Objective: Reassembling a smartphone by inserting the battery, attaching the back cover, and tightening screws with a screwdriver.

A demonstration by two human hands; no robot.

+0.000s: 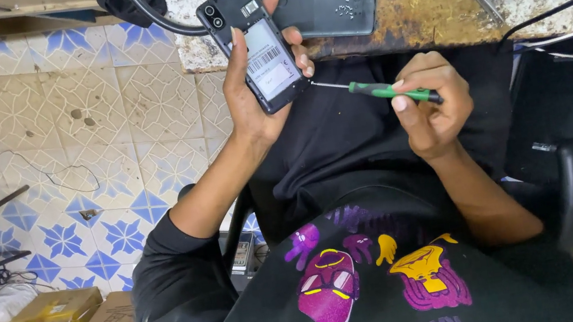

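Left hand [254,101] wraps tight around the opened phone [255,47]; right hand [427,108] pinches the green screwdriver [383,90], tip at the phone's five o'clock corner. Unscrewing stage; steady tip seating needed.

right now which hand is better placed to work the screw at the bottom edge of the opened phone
Right. The right hand already grips the green screwdriver, its tip at the opened phone lower edge. The left hand is busy holding the phone.

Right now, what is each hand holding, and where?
Left hand holds the opened phone around its lower sides. Right hand holds the green screwdriver by its handle.
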